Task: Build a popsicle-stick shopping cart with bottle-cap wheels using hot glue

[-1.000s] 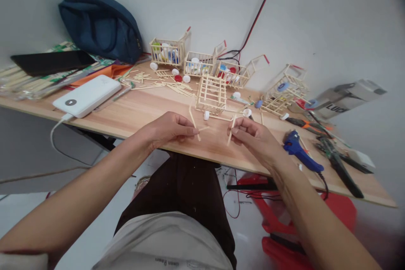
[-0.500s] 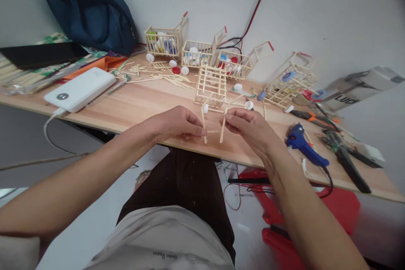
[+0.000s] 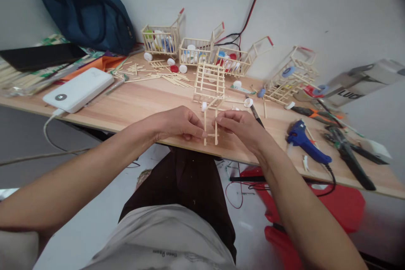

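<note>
My left hand [image 3: 180,123] pinches a thin wooden stick [image 3: 205,128] that stands nearly upright over the front edge of the wooden table [image 3: 133,105]. Close beside it, my right hand [image 3: 238,125] pinches a second wooden stick [image 3: 216,128], held parallel to the first. A short cross piece seems to join the two sticks near their lower ends. Just behind my hands stands a stick-built frame [image 3: 209,84] with a white cap [image 3: 204,105] at its base.
Several small stick carts [image 3: 161,41] with bottle caps line the wall. A white power bank [image 3: 78,90] and a dark blue bag [image 3: 87,10] lie left. A blue glue gun [image 3: 306,142], pliers [image 3: 351,158] and a red stool [image 3: 316,215] are right.
My hands have drawn together: the two sticks, tilted and apart a second ago, now stand upright, parallel and almost touching. The view has shifted slightly.
</note>
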Demonstrator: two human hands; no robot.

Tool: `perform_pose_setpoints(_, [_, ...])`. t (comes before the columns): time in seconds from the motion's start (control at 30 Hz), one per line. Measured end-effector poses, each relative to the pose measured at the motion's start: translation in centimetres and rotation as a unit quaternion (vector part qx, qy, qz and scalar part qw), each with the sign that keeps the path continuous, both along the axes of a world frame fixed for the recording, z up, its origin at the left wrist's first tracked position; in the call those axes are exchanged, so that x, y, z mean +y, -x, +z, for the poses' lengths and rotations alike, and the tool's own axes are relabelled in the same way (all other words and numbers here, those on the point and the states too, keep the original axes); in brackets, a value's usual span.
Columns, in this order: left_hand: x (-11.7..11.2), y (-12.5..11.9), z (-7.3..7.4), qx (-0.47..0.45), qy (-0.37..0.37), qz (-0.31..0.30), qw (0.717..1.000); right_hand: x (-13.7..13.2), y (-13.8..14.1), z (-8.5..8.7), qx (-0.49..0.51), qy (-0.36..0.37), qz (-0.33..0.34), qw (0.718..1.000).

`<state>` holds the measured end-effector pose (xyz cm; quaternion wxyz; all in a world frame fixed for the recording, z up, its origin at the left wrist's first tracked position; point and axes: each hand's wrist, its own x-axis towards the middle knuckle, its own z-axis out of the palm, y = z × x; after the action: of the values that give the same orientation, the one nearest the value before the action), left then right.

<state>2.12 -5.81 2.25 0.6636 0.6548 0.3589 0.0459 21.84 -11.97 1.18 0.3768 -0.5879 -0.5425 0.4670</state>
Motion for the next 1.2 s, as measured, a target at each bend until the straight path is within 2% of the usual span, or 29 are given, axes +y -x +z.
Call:
perform_pose_setpoints(0.6, [0.38, 0.22, -0.40, -0.021, 0.017, -0.004, 1.000, 0.02, 0.40, -0.13, 0.004, -0.010, 0.022, 1.000])
perform_pose_setpoints(1.2, [0.30, 0.31, 0.07, -0.014, 0.026, -0.004, 1.000, 0.19, 0.37, -0.28, -0.006, -0.005, 0.038, 0.999])
